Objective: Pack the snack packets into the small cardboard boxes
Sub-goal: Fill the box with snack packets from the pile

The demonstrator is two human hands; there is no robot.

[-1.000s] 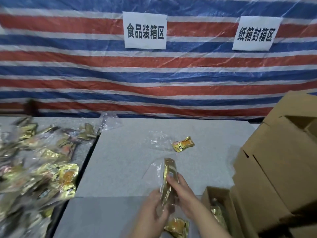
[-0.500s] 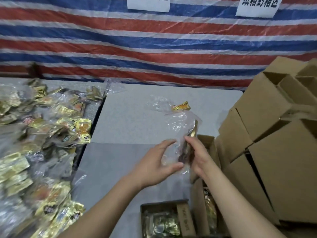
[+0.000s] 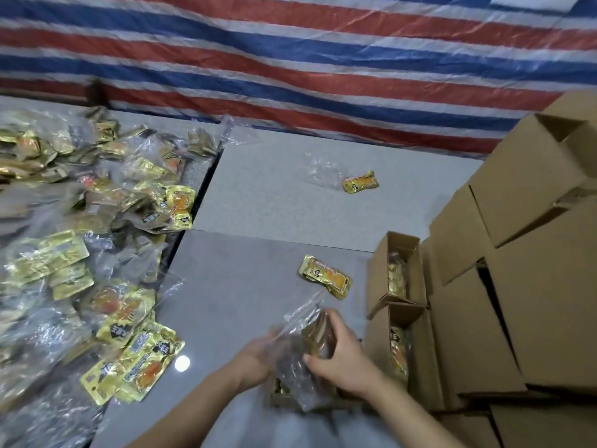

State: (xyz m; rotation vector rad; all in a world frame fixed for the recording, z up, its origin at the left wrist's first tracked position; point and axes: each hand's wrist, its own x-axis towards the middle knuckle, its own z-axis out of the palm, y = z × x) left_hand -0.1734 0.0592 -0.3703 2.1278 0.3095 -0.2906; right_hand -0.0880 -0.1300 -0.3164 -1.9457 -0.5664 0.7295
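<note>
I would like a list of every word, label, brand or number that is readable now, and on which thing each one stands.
No text can be read with certainty.
Snack packets in the pile: bold dark characters, too blurred to read.
Loose packet near the open boxes: small print, too small to read.
Far packet: label blurred.
White sign on the striped tarp: cut off, no characters visible.

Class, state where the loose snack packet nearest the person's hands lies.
The packet lies on the grey table, just left of the open small boxes.

It was a makeshift packing station: a striped tarpaulin (image 3: 290,59) hung behind the grey table (image 3: 284,202), cardboard boxes (image 3: 517,286) stacked at its right
</note>
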